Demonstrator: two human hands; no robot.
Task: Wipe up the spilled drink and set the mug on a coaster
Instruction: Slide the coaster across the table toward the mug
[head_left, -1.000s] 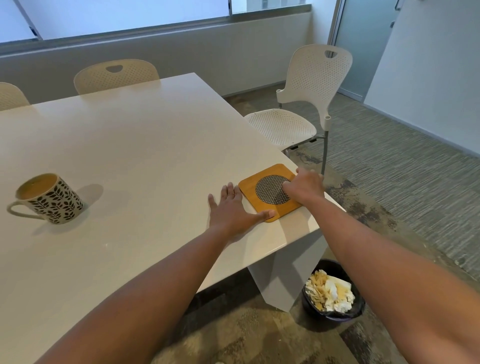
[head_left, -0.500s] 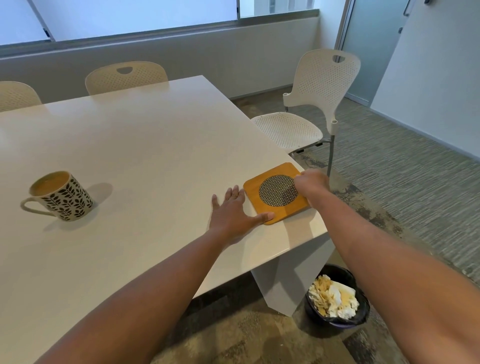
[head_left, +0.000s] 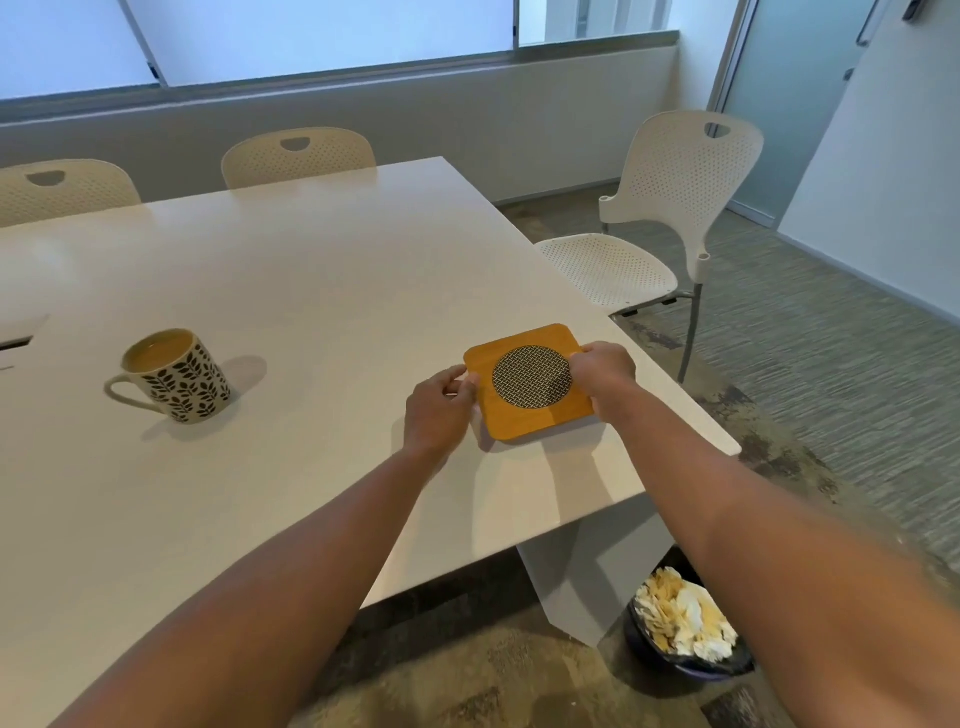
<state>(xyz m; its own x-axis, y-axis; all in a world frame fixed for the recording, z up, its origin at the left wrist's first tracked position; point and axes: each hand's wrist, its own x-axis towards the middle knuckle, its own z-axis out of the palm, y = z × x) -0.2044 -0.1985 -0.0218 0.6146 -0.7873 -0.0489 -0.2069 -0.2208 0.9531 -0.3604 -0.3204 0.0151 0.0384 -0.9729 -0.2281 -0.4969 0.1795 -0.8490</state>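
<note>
A square wooden coaster with a round black mesh centre lies near the right corner of the white table. My left hand pinches the coaster's left edge. My right hand grips its right edge. The coaster looks slightly raised off the tabletop, with a shadow under its near side. A cream mug with a dark leaf pattern stands upright far to the left, handle pointing left, full of a light brown drink. No spill shows on the tabletop.
A dark bin with crumpled stained paper sits on the floor under the table's near right corner. A white perforated chair stands to the right of the table. Two more chairs stand along the far edge.
My left hand lay flat on the table beside the coaster; now its fingers pinch the coaster's left edge. My right hand shifted to the right edge. The coaster has moved slightly left.
</note>
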